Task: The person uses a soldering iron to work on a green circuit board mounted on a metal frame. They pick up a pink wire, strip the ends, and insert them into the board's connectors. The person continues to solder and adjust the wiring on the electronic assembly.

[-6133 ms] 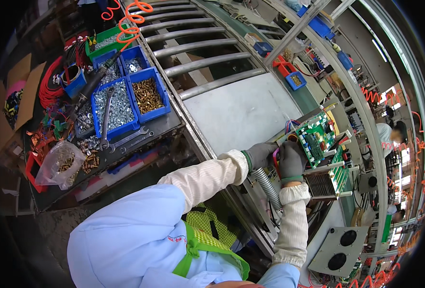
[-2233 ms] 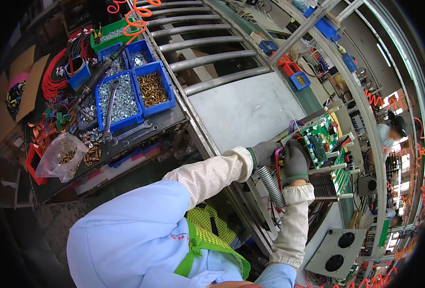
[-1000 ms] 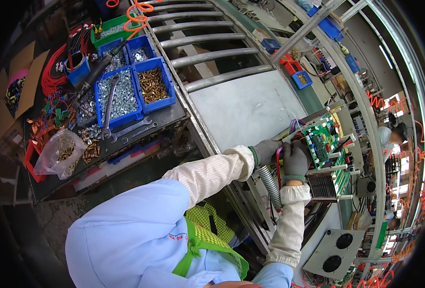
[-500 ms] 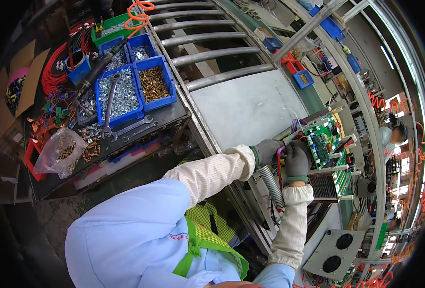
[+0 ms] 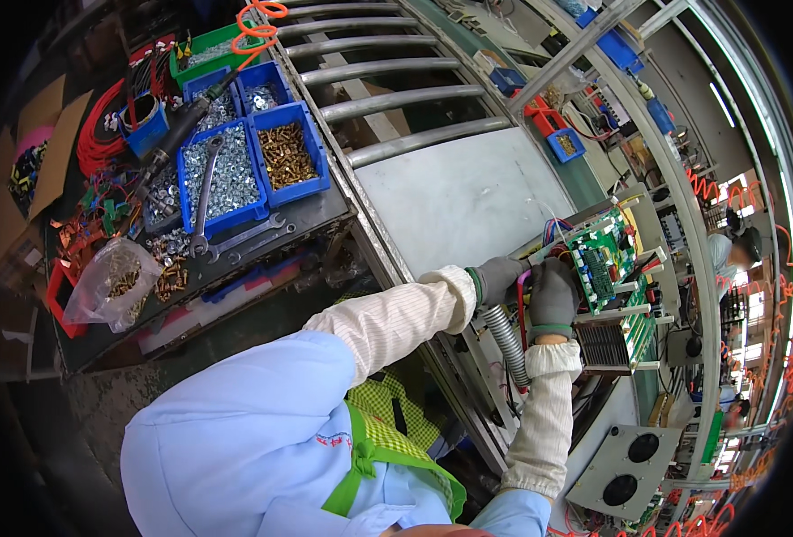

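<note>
In a grey glove, my left hand [image 5: 498, 279] is closed beside the left side of an open electronic unit; its fingertips are partly hidden. My right hand [image 5: 555, 295], gloved the same way, has its fingers curled against the left edge of a green circuit board [image 5: 600, 261]. What either hand pinches does not show. Pink and red wires [image 5: 522, 300] loop between the two hands. Below the board sits a finned metal heat sink [image 5: 606, 353]. A ribbed grey hose [image 5: 505, 338] runs down just under my hands.
Left, a bench holds blue bins of nuts [image 5: 226, 174] and brass screws [image 5: 287, 154], wrenches [image 5: 251, 238] and a power screwdriver [image 5: 174, 139]. A roller conveyor [image 5: 405, 98] with a white panel [image 5: 463, 201] lies ahead. A two-fan panel [image 5: 625, 474] stands lower right. Metal frame posts [image 5: 683, 170] rise at right.
Both hands have shifted only slightly, the right one a little up and to the left at the board's edge. The bench and the unit look the same.
</note>
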Demonstrator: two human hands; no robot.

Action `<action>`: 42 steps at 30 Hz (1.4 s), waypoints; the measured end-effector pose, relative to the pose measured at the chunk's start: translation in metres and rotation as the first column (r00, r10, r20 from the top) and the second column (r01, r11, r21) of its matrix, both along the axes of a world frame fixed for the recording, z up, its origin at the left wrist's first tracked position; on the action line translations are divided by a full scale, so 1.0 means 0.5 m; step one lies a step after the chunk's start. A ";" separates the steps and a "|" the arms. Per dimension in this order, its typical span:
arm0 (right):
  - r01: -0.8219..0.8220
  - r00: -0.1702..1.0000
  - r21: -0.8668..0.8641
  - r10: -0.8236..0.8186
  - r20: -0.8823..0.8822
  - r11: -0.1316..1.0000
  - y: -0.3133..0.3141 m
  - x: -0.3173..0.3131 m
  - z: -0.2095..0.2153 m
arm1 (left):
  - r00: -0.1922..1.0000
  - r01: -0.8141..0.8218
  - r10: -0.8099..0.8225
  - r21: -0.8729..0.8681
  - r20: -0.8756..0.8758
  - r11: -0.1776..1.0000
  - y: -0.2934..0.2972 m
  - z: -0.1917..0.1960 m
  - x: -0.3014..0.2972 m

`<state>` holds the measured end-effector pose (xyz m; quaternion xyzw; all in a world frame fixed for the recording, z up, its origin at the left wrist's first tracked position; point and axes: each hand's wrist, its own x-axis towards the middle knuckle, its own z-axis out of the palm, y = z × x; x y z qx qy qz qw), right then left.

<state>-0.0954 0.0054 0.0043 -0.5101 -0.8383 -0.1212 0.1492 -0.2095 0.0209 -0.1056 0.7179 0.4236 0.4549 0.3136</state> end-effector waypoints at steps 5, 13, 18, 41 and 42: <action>-0.052 0.998 0.013 0.052 -0.047 0.999 0.009 -0.003 -0.003 | 0.809 0.259 -0.068 -0.250 0.584 0.933 0.056 -0.083 0.033; -0.103 0.977 -0.147 0.073 -0.198 0.984 0.015 0.016 -0.004 | 0.576 0.443 0.031 -0.344 0.817 0.828 0.048 -0.072 0.033; -0.148 0.962 -0.084 0.124 -0.242 0.985 0.009 0.030 -0.008 | 0.614 0.498 0.013 -0.400 0.789 0.769 0.026 -0.029 0.031; 0.065 0.991 0.028 -0.068 0.116 0.998 0.007 -0.012 -0.009 | 0.447 0.589 0.116 -0.390 0.887 0.708 0.017 -0.019 0.026; 0.037 0.994 0.056 -0.042 0.098 0.998 0.008 -0.024 -0.005 | 0.387 0.598 0.148 -0.370 0.910 0.711 0.064 -0.087 0.053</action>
